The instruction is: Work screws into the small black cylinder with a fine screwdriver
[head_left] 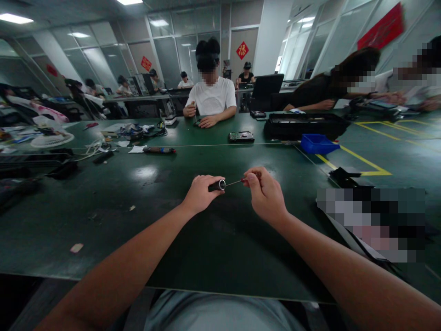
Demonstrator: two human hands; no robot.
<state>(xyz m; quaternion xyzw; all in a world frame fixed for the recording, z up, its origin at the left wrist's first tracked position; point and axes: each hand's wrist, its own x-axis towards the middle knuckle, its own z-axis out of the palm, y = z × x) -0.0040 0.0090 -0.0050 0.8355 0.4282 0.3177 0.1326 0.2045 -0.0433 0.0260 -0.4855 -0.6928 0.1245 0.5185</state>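
In the middle of the head view, my left hand [200,193] grips a short black cylindrical part [217,185] with a pale ring around its end. That ringed end faces to the right. My right hand [266,195] is closed around the red handle of a screwdriver [234,183]. Its thin metal shaft points left, and the tip meets or nearly meets the ringed end; exact contact is too small to tell. Both hands are held above the green table [193,248]. Fingers of the left hand partly hide the black part's body.
A hard drive [241,136] lies ahead, with a black tray [306,125] and a blue bin [319,143] to its right. A dark pen-like tool [159,150] and tangled cables [138,131] are at left. Across the table sits a person in a white shirt [212,99].
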